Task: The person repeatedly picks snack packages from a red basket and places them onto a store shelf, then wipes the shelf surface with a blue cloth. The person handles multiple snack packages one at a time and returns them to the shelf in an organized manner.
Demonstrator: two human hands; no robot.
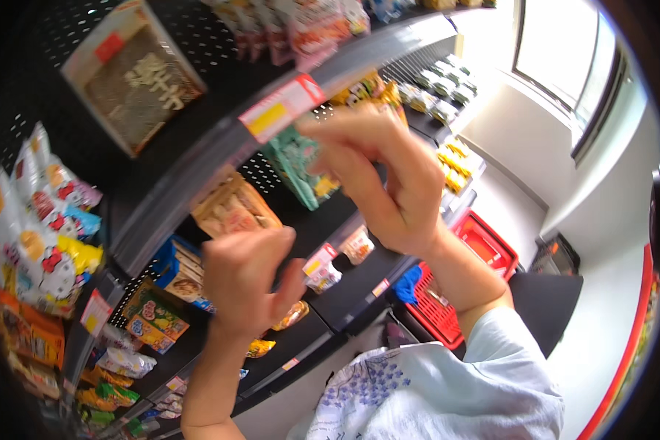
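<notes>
Right hand [392,176] beside the red-and-white price tag [282,108], blurred; fingers half bent, thumb apart, nothing visible held, contact unclear. Left hand [246,275] below tag: fingers curled, thumb apart, no visible load. Teal bag [293,167] just below tag; brown bag [235,207] below-left.

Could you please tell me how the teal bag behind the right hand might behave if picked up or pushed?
The teal bag would probably flex, since it looks like a soft pouch with uneven edges. If pushed, it might slump or tip, as it appears to stand on end. Its contents are hidden, so weight is uncertain.
</notes>
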